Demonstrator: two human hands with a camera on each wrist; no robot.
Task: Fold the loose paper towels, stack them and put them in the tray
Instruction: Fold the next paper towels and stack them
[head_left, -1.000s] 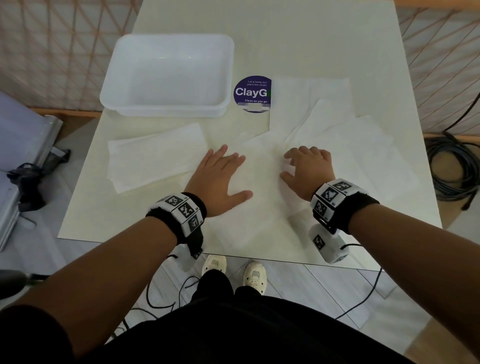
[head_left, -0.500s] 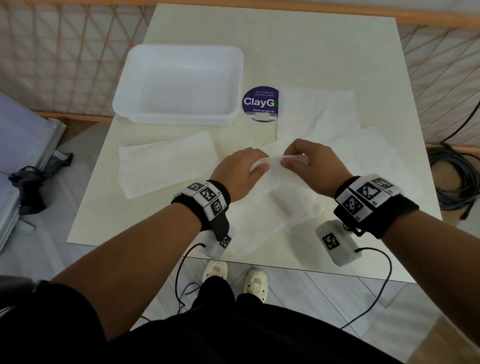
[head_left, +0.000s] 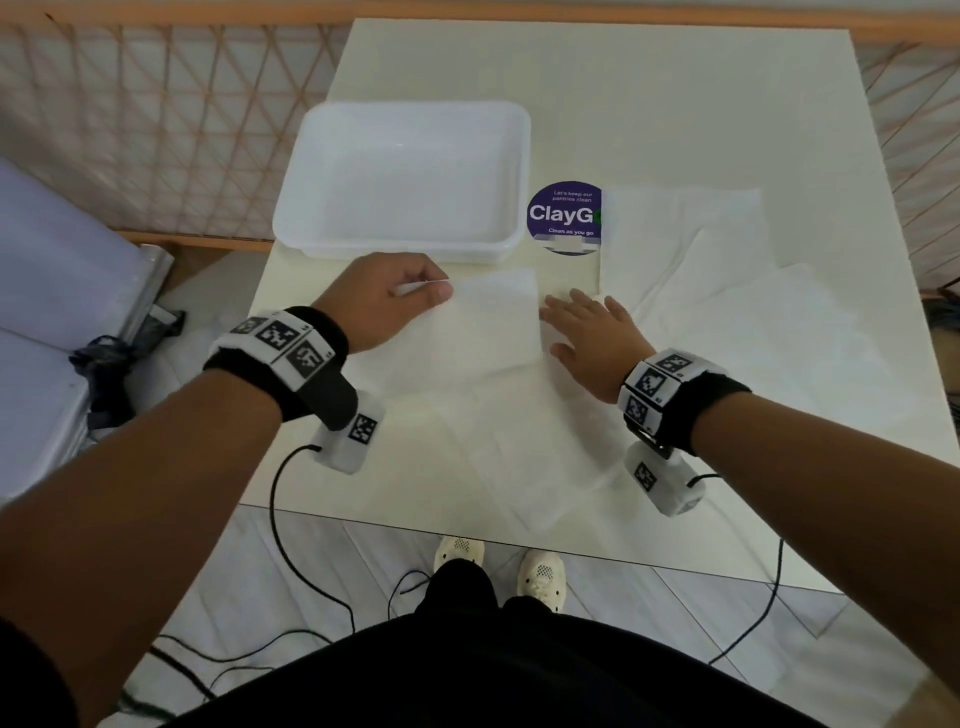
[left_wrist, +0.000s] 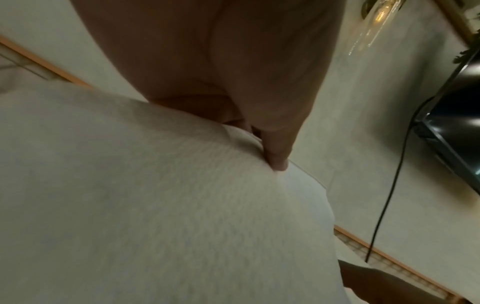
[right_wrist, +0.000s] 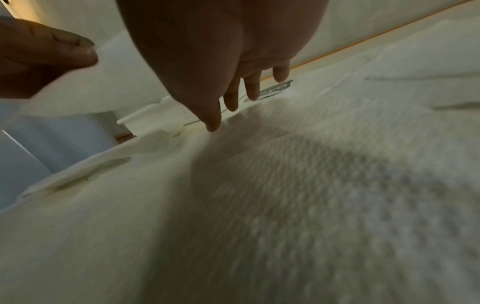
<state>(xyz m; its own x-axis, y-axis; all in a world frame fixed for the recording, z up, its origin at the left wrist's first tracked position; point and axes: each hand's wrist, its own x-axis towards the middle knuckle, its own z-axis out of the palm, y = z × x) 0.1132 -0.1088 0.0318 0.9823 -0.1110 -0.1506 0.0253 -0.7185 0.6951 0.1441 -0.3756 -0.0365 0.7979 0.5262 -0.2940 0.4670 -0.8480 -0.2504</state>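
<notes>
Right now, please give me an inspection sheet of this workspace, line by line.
Surface: white table, mostly covered by paper near the person.
Job's things: white tray holds nothing; folded paper towel pinched; loose paper towels at right.
Clutter: ClayGo sticker, partly covered.
Grippers: left hand pinches the folded towel; right hand flat, fingers straight.
Cables: black wrist-camera cables.
Surroundings: lattice fence, tiled floor.

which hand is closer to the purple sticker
Right. The right hand lies flat on the paper towels just below the purple sticker; the left hand pinches a towel edge farther left, in front of the tray.
</notes>
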